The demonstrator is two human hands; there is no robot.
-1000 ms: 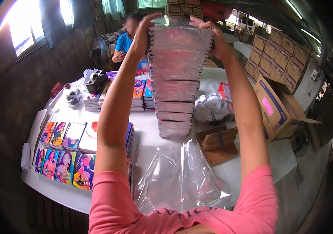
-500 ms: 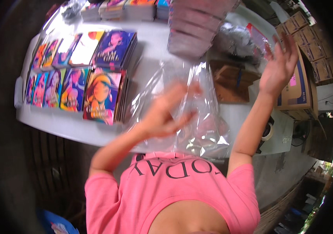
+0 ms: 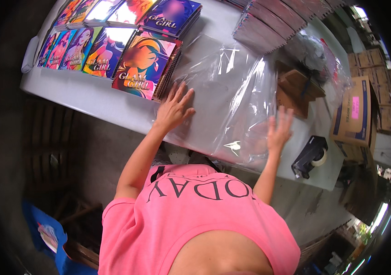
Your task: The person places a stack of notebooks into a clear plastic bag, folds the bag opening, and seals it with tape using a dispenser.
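Nothing is gripped by the left hand [image 3: 173, 110], which is held palm down with the fingers spread; it is placed at the left side of a clear plastic sheet [image 3: 223, 87], just beside a stack of spiral-bound notebooks [image 3: 143, 66]. The right hand [image 3: 279, 133] is also opened, with nothing held, at the sheet's right side; whether the sheet is pressed by it cannot be told. The sheet is spread, wrinkled and shining, on a white table [image 3: 81, 94], reaching its near edge. To the right, brown cardboard [image 3: 291, 103] and a black tape dispenser [image 3: 309, 158] are placed; beyond, a film-wrapped stack [image 3: 268, 25] is seen. Below, a grey floor [image 3: 95, 151] is shown. Pale capital lettering is printed on the notebook covers, and black capitals on the pink shirt [image 3: 195, 195]. By a carton [image 3: 345, 112] at the right, a pink label [image 3: 355, 108] is carried.
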